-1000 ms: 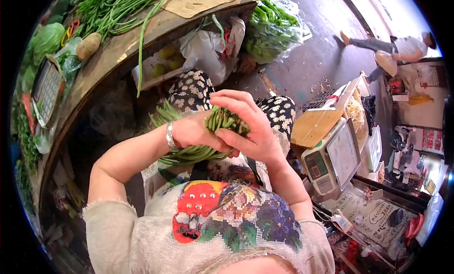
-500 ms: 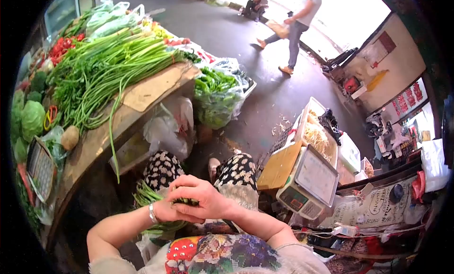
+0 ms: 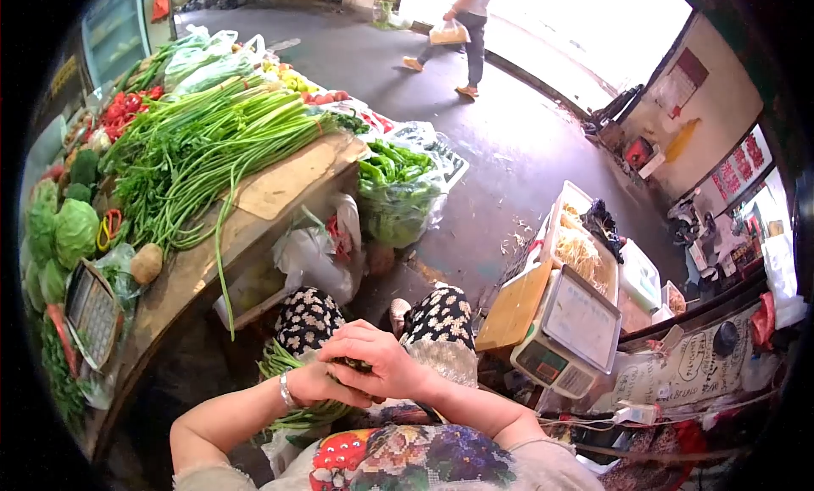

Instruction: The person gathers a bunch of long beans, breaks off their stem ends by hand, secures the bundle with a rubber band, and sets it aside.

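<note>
A bunch of long green beans (image 3: 312,415) lies in my lap, its thin stalks spilling out beside my left wrist. My left hand (image 3: 317,383), with a silver bracelet at the wrist, is closed around the bunch. My right hand (image 3: 373,360) wraps over it from the other side, fingers curled and overlapping my left. A dark green part shows between the hands; the rest of the gripped section is hidden by my fingers.
A wooden counter (image 3: 191,275) on the left bears celery (image 3: 225,122), cabbage (image 3: 76,231) and a calculator (image 3: 93,315). A bag of green peppers (image 3: 394,186) stands beyond. On the right are a weighing scale (image 3: 570,330) and a tray of sprouts (image 3: 581,253). A person (image 3: 469,33) walks past.
The walking person has moved left and farther off. The seated person has left the view. My head view has shifted slightly; both hands stay clasped around the beans.
</note>
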### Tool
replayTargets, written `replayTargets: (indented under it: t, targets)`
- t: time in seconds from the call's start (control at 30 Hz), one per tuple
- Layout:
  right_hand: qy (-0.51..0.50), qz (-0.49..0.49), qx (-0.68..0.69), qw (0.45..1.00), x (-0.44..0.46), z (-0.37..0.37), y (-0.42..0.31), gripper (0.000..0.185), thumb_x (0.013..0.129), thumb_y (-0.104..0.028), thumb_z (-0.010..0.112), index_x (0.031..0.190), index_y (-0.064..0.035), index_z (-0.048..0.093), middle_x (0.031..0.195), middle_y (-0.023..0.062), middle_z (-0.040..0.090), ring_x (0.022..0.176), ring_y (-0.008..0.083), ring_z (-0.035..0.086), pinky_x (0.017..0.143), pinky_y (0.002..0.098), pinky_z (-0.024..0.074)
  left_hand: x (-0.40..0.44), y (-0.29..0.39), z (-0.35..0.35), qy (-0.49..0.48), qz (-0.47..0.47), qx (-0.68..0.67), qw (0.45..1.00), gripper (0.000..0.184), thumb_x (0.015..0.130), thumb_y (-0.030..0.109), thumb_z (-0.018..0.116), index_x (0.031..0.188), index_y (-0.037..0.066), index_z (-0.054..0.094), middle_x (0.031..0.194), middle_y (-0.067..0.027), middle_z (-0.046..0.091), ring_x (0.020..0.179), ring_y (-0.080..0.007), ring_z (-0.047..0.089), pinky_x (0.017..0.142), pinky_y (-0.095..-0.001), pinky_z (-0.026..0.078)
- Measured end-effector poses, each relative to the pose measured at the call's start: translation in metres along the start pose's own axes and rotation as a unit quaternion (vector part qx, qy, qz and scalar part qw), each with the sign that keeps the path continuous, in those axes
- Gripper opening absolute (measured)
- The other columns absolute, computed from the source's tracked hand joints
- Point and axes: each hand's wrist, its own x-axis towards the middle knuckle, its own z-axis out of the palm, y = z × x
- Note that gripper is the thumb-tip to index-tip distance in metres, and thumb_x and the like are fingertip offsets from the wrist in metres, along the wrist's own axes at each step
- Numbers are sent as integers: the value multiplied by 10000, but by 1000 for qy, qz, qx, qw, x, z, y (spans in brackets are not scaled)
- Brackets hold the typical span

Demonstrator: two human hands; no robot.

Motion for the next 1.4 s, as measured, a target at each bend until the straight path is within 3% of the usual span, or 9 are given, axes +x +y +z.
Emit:
replayTargets:
  t: [0.17,0.4,0.63,1.03,1.13,1.2,1.27,1.33,1.4]
  targets:
    - [-31,26,21,999,1,-2,0,123,768,-57,649,888,-76,632,894,33,637,915,235,575,884,370,418,2,-14,-7,-6,20,-3,1000,450,706,89,798,1109,36,606,1055,-37,630,993,-139,580,842,-282,486]
    - [-27,-38,-55,997,-2,-3,3,168,801,-111,615,962,-70,641,1044,55,656,1118,254,569,964,415,393,7,-29,-8,21,88,135,987,615,673,166,831,1202,70,533,1133,-46,587,1131,-185,513,972,-322,431]
    - [3,-32,-38,999,-8,0,9,122,782,-163,635,888,-103,652,1088,44,666,1169,262,536,990,459,347,8,-30,-1,72,79,107,989,556,727,122,751,1219,47,505,1174,-58,574,1159,-196,493,1010,-333,402]
    - [107,-82,-70,988,-20,10,0,116,637,-207,647,660,-109,589,738,-4,606,849,218,585,906,399,380,20,-29,-5,109,6,118,987,459,810,109,621,1242,15,500,1218,-83,552,1176,-207,495,1014,-351,400]
    - [71,-65,-54,994,-19,10,6,120,664,-212,653,707,-109,609,822,7,625,907,214,584,904,398,375,20,-28,-7,118,2,128,985,438,831,105,588,1248,8,499,1229,-89,547,1181,-210,495,1015,-356,399]
    - [150,-97,-5,984,-18,9,6,258,701,-257,681,908,-113,632,1048,63,625,1024,232,559,940,415,356,16,-28,-8,127,0,138,982,425,844,103,567,1252,3,498,1236,-93,543,1184,-212,496,1016,-359,399]
    - [163,-34,-27,986,-28,-11,-1,673,741,-330,719,1318,-98,460,1322,153,495,1197,284,476,1012,443,303,3,-24,-16,153,-2,161,975,414,858,101,545,1256,-3,497,1243,-97,540,1187,-213,496,1017,-362,399]
    - [182,9,56,982,-40,-28,6,701,763,-341,719,1341,-61,441,1308,159,505,1196,298,478,1015,433,309,-21,-15,-39,209,4,198,958,403,872,99,524,1260,-8,496,1251,-102,536,1190,-215,496,1018,-365,398]
    - [186,91,57,977,-69,-43,17,526,812,-251,696,1255,-30,518,1175,151,583,1088,289,549,944,388,402,-61,-1,-67,265,8,248,932,393,886,97,502,1263,-13,495,1258,-106,532,1193,-217,497,1018,-368,398]
